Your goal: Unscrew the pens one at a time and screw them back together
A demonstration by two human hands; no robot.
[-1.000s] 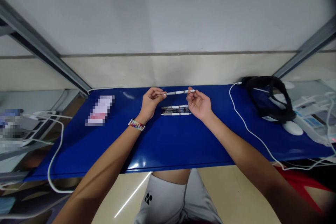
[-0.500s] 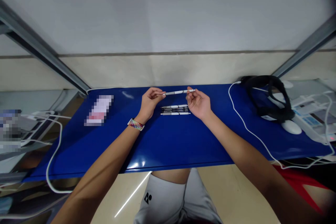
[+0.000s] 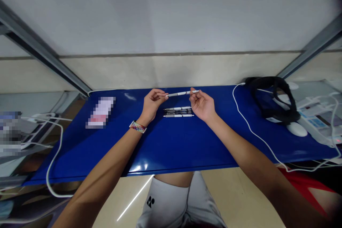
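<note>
A white and grey pen is stretched between my two hands, close to the back edge of the blue table. My left hand, with a patterned band on its wrist, pinches the grey tip end. At the other end, my right hand grips the pen between thumb and fingers, its palm turned up. Several more pens lie side by side on the table just below the held one. Their right ends reach close to my right hand's fingers.
The blue table backs onto a wall. A blurred-out phone-shaped object lies at the left. On the right are a black headset and a white cable curving to the front edge. Metal posts rise at both sides.
</note>
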